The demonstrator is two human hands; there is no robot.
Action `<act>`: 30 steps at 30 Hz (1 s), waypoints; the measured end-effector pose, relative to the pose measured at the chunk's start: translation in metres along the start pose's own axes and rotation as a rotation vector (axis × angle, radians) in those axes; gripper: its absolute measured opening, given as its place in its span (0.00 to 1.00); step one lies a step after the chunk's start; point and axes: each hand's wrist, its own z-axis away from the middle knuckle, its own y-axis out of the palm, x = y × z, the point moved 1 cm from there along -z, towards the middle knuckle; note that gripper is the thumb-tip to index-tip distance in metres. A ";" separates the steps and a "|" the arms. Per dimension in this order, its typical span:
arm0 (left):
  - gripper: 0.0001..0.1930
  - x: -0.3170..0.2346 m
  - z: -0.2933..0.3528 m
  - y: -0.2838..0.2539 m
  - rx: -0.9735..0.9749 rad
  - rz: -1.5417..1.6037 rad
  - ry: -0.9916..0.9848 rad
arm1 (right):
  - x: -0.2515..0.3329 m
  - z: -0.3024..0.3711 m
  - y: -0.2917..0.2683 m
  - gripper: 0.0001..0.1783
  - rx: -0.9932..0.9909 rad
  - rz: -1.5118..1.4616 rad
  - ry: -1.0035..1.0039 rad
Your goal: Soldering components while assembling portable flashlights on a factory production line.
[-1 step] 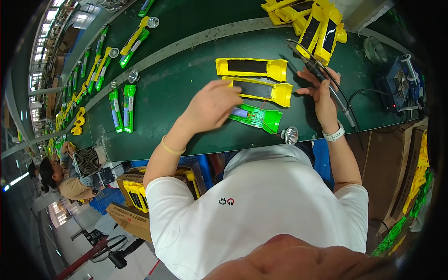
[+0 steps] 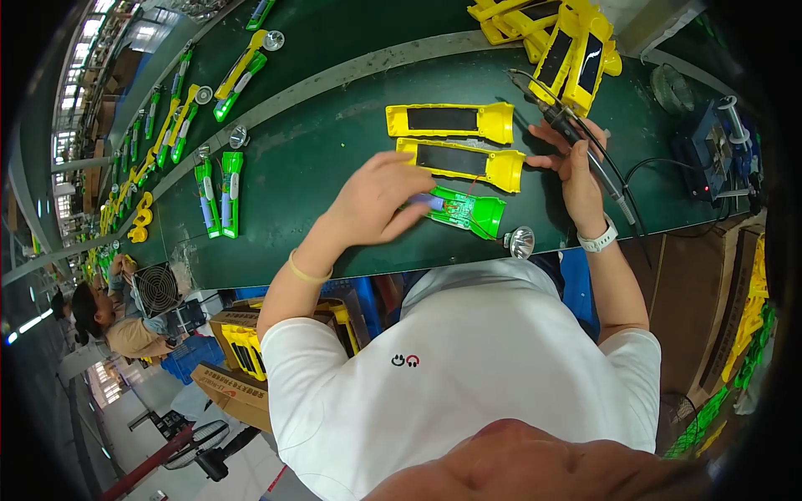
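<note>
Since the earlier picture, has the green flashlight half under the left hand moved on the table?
No. The green flashlight half lies in the same place just below the lower yellow shell, with the left hand on its left end.

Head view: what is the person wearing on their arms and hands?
Both hands, left hand and right hand, are bare, no gloves. The forearms are uncovered; short white T-shirt sleeves end at the upper arms. A thin yellow band circles the left wrist, and a white wristwatch sits on the right wrist.
</note>
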 end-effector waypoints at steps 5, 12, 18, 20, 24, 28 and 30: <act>0.12 0.018 0.009 -0.001 -0.132 -0.069 -0.274 | -0.003 -0.017 0.010 0.23 0.010 0.098 0.050; 0.09 0.044 -0.022 0.017 0.125 -0.397 -0.112 | -0.013 -0.025 0.011 0.22 0.014 0.182 0.065; 0.13 0.022 -0.005 0.000 -0.158 -0.391 0.052 | -0.018 -0.030 0.005 0.22 -0.018 0.149 -0.047; 0.16 0.005 0.004 -0.001 -0.067 -0.121 -0.027 | -0.021 -0.028 0.009 0.22 0.006 0.137 -0.035; 0.21 0.010 0.033 0.020 0.085 0.127 -0.106 | -0.024 -0.027 0.010 0.21 0.117 -0.012 0.051; 0.21 0.035 0.031 0.010 -0.017 0.159 -0.090 | -0.026 -0.026 0.007 0.22 0.003 -0.005 0.079; 0.23 0.069 0.024 -0.006 -0.148 0.153 -0.225 | -0.025 -0.028 0.007 0.22 -0.064 0.009 0.040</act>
